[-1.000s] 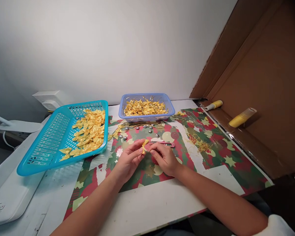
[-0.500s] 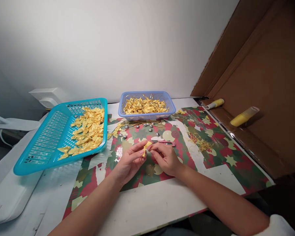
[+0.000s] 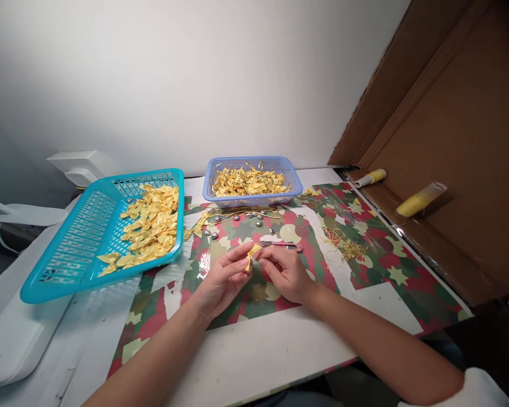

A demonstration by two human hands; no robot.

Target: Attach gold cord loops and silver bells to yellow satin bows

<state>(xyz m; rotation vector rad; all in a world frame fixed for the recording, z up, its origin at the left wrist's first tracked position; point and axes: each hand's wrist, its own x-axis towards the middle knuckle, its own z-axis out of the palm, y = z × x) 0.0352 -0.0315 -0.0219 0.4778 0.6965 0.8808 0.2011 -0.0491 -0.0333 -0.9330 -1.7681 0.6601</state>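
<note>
My left hand [image 3: 225, 278] pinches a small yellow ribbon bow [image 3: 251, 258] between thumb and fingers. Close beside it, my right hand [image 3: 286, 272] is closed, its thumb and forefinger pinched at the bow's right side; whatever is between those fingertips is too small to make out. Just beyond the hands lies a pink-handled tool [image 3: 286, 246], partly hidden by my right hand. Several small silver bells [image 3: 259, 224] are scattered behind it, near a bundle of thin gold ties [image 3: 233, 212].
A turquoise basket [image 3: 78, 226] at left holds many yellow bows. At the back, a blue-violet basket [image 3: 253, 199] contains bows with gold ties. Gold clippings [image 3: 345, 244] lie on the patterned sheet [image 3: 275, 308] at right. A cardboard wall [image 3: 457, 141] bounds the right side.
The view has shifted very slightly. Both hands keep the same pose around the yellow bow.
</note>
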